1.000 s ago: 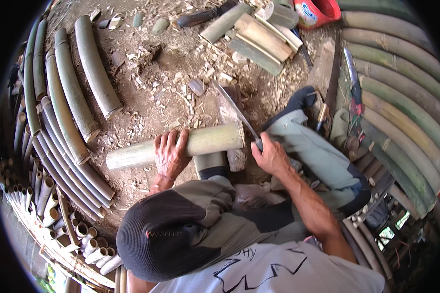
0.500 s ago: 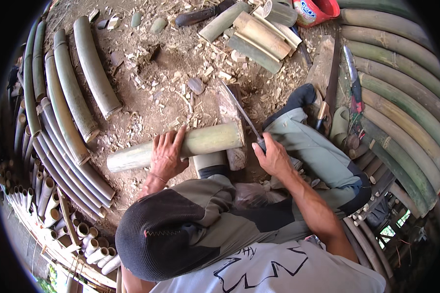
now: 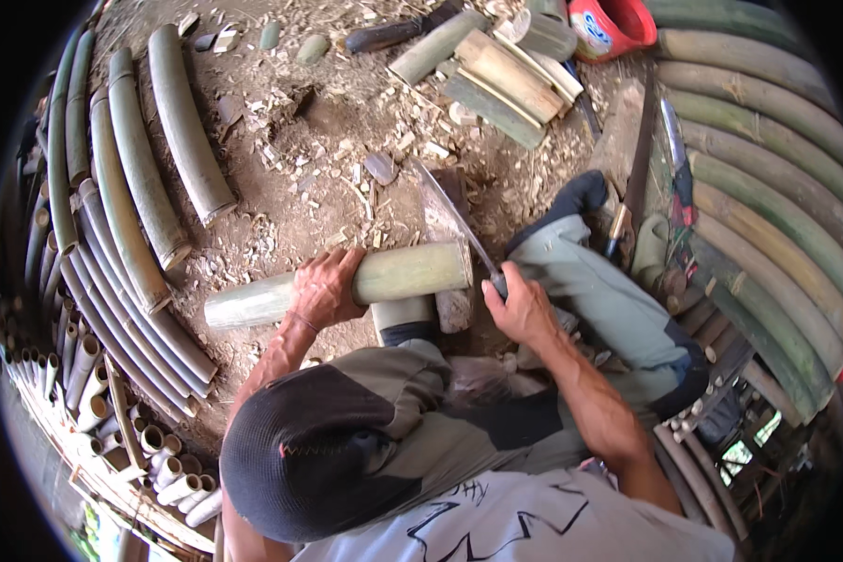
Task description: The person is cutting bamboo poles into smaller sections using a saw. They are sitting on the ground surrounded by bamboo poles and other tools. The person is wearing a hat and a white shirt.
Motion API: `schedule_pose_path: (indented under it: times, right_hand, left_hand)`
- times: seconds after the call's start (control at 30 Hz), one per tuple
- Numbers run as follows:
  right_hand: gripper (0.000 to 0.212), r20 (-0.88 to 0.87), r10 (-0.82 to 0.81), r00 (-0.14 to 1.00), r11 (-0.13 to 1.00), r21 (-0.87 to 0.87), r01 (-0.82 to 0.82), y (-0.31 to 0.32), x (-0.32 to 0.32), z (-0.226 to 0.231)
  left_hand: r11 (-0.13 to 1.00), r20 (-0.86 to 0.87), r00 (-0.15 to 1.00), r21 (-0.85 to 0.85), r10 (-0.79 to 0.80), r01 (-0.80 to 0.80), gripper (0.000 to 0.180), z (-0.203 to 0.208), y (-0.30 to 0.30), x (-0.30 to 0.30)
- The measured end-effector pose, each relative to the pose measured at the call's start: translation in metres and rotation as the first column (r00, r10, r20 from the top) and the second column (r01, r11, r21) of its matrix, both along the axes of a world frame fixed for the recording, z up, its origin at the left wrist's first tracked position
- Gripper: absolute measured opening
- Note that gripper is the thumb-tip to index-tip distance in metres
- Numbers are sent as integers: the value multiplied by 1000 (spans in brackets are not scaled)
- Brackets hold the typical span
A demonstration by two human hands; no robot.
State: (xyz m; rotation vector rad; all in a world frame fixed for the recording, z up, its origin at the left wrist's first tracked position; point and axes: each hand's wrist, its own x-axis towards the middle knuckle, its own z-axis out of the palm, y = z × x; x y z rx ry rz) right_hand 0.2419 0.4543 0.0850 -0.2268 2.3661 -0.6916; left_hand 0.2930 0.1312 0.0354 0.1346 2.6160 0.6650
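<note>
A thick pale-green bamboo piece (image 3: pixel 405 273) lies crosswise in front of me. Its right end rests over a wooden block (image 3: pixel 454 307), close to my lower leg. My left hand (image 3: pixel 330 288) presses down over the bamboo's middle, fingers wrapped across its far side. The right hand (image 3: pixel 523 304) grips the dark handle of a long, narrow blade (image 3: pixel 459 217). That blade slants away to the far left, running past the bamboo's right end. Whether its edge touches the bamboo, or has teeth, I cannot tell.
Long bamboo poles (image 3: pixel 187 122) lie on the left, above a stack of thinner tubes (image 3: pixel 173 473). More poles (image 3: pixel 759 178) line the right, with a knife (image 3: pixel 676 150) beside them. Split bamboo (image 3: pixel 510 75) and a red container (image 3: pixel 613 28) sit at the back among wood chips.
My left hand has shifted slightly right along the bamboo, its fingers now closer together. The blade's far tip sits a little further left; the right hand has barely moved.
</note>
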Motion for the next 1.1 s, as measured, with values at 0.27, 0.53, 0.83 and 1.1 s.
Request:
schedule_pose_path:
  times: [0.27,0.53,0.83,1.1]
  right_hand:
    - [29,-342,-20,939,985,-170,-41,-11,9,2]
    - [35,-373,-202,906,882,-471,2,-33,-7,43]
    - [33,-217,-95,972,948,-317,22,-32,-16,38]
    - [38,11,10,1000,1000,2,-10,2,-17,-14]
  left_hand:
    - [995,-129,991,-88,42,-53,74,-1,9,19]
    - [988,-201,978,-126,61,-88,73,-1,14,32]
    - [975,-340,937,-169,78,-142,71,-4,21,39]
    - [964,-380,924,-236,26,-124,83,-12,27,51]
